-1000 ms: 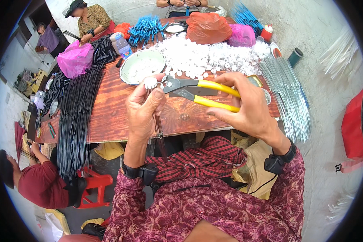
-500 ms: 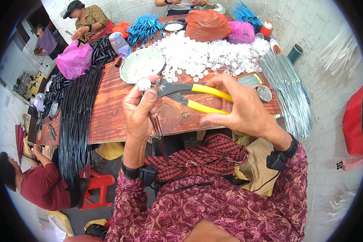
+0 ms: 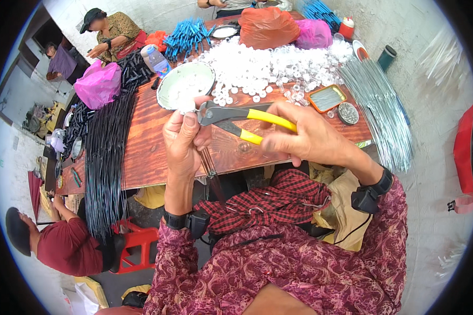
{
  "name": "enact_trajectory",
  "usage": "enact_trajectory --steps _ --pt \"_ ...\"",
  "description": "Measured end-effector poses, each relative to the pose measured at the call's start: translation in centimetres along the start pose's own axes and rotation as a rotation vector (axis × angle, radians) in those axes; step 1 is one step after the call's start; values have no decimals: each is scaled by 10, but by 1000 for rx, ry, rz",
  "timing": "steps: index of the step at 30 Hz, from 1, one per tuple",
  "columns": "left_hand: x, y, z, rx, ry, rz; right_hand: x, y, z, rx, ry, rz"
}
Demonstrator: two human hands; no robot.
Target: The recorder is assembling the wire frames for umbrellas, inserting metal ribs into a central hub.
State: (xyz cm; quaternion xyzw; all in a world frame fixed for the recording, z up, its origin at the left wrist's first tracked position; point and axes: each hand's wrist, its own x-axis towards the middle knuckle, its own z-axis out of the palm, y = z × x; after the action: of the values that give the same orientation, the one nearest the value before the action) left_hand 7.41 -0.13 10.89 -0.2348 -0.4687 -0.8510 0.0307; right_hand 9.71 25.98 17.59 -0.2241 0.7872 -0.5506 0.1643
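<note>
Over the near edge of the table, my left hand point(image 3: 182, 137) is closed on a small round white plastic piece point(image 3: 186, 107) and a bundle of thin dark metal rods point(image 3: 207, 161). The piece sits at the thumb and fingertips; the rods hang down below the palm. My right hand point(image 3: 312, 134) is wrapped round the yellow handles of black-headed pliers point(image 3: 255, 118). Their jaws lie right beside the white piece, at my left fingertips. Whether the jaws bite on anything is too small to make out.
White plastic pieces point(image 3: 257, 71) are heaped beyond my hands, beside a pale bowl point(image 3: 169, 84). Long dark rods point(image 3: 106, 157) overhang the table's left edge; silvery rods point(image 3: 378, 113) lie at right. A tray of pins point(image 3: 327, 98) and small tin point(image 3: 348, 113) stand near. Co-workers sit around.
My right hand has squeezed the pliers' handles closer together, with its fingers drawn in. My left hand keeps its hold on the white piece and rods. The view has shifted slightly.
</note>
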Motion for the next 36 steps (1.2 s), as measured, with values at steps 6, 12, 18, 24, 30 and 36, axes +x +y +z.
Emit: enact_trajectory --steps 6,12,18,24,30,36 --pt "0 -1 4 56 46 0 -6 4 -1 -623 324 -418" --pt "0 -2 7 121 84 -5 -11 -4 -2 -857 451 -619" --pt "0 -2 13 104 76 45 -8 -3 -7 -1238 547 -726" --pt "-13 3 9 119 32 21 1 -4 -14 386 -450 333" --pt "-9 5 10 -14 -44 2 2 41 1 892 -740 372" --pt "-9 -3 4 -96 -69 -6 9 71 19 1214 -872 430"
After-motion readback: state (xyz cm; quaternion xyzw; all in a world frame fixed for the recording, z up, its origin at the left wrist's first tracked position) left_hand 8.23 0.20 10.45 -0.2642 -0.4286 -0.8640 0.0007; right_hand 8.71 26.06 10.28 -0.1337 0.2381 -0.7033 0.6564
